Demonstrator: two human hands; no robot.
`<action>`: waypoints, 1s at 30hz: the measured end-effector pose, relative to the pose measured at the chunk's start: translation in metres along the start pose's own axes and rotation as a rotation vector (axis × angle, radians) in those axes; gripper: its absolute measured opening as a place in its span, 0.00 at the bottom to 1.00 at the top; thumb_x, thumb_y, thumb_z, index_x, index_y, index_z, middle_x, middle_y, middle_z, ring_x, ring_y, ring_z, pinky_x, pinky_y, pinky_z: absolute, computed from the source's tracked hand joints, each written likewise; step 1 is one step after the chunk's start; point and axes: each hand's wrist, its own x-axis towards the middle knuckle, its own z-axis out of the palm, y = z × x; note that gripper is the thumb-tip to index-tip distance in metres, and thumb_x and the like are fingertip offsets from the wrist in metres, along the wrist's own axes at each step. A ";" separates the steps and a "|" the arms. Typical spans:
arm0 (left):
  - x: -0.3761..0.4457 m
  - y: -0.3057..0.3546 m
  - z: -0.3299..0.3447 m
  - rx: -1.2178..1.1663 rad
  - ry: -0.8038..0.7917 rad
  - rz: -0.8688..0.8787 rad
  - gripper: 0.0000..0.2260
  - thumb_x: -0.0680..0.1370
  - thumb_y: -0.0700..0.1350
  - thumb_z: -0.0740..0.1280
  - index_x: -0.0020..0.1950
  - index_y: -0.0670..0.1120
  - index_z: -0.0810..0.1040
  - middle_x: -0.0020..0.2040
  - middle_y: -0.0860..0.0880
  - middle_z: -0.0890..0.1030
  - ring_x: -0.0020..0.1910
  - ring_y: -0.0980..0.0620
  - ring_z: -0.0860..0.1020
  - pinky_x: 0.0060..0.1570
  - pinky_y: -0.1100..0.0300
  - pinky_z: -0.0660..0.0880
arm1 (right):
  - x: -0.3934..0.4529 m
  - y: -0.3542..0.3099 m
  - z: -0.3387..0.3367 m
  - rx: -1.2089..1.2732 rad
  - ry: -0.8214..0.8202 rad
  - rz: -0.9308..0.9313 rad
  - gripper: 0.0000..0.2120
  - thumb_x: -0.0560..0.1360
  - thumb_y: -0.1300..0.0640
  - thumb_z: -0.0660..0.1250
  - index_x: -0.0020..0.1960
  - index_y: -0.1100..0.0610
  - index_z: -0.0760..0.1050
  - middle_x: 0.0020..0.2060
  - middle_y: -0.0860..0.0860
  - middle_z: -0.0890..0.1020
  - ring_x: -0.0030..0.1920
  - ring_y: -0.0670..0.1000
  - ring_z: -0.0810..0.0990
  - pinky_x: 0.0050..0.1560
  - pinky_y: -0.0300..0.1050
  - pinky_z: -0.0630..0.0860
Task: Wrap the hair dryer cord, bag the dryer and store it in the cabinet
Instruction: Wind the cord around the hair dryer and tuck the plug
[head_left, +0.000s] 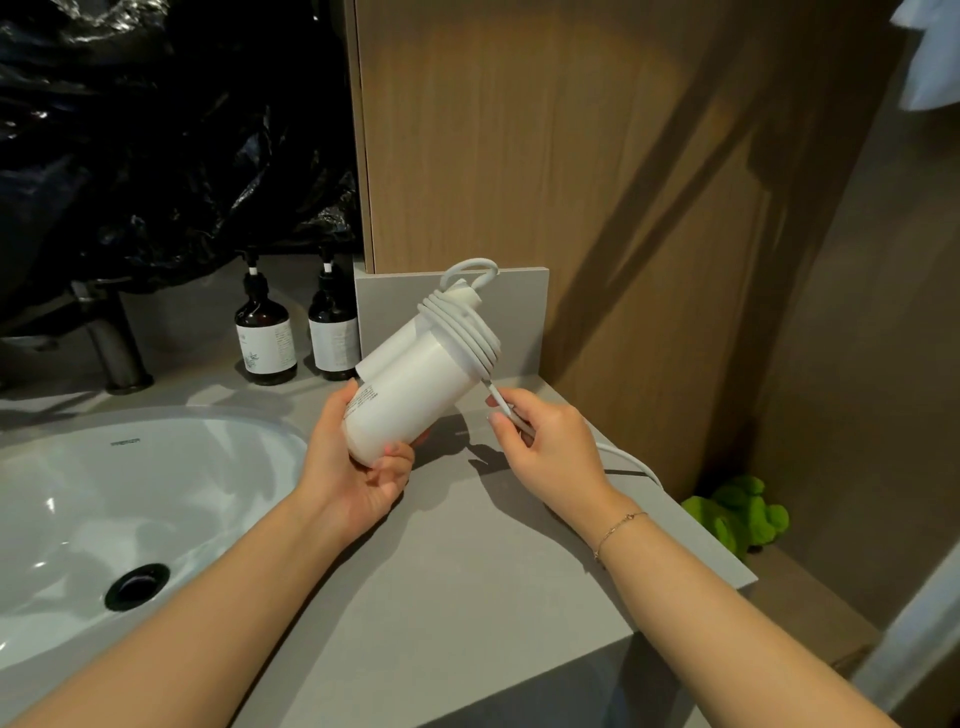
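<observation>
While the left hand (358, 462) grips the hair dryer (410, 384) at mid-frame above the counter (467, 571), its long axis tilted toward upper right, the right hand (545, 441) pinches the cord (506, 410) just below the coils. Slack trails off the counter's right edge; the next turn likely needs the open room right of the dryer, short of the wood panel (571, 156).

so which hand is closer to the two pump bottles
Left. The left hand grips the dryer just in front of the bottles; the right hand pinches the cord farther right.
</observation>
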 end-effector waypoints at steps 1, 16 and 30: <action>0.000 0.000 0.000 -0.004 0.011 0.010 0.22 0.74 0.57 0.66 0.62 0.44 0.74 0.43 0.39 0.79 0.23 0.55 0.67 0.18 0.69 0.64 | 0.000 -0.001 -0.001 -0.017 0.002 0.004 0.12 0.79 0.51 0.64 0.60 0.53 0.78 0.46 0.50 0.84 0.46 0.50 0.81 0.48 0.48 0.82; -0.001 0.000 0.004 0.126 0.108 0.261 0.17 0.76 0.57 0.68 0.59 0.48 0.75 0.54 0.40 0.77 0.27 0.53 0.72 0.23 0.68 0.70 | -0.007 -0.003 -0.008 -0.236 0.070 0.049 0.11 0.77 0.46 0.65 0.49 0.50 0.82 0.36 0.47 0.82 0.37 0.50 0.78 0.40 0.49 0.80; -0.008 -0.004 0.010 0.148 0.190 0.304 0.13 0.76 0.56 0.69 0.55 0.50 0.76 0.53 0.44 0.79 0.35 0.50 0.76 0.24 0.67 0.72 | -0.026 -0.002 -0.024 -0.159 0.063 0.121 0.06 0.77 0.49 0.66 0.46 0.50 0.78 0.33 0.44 0.79 0.35 0.47 0.76 0.35 0.44 0.75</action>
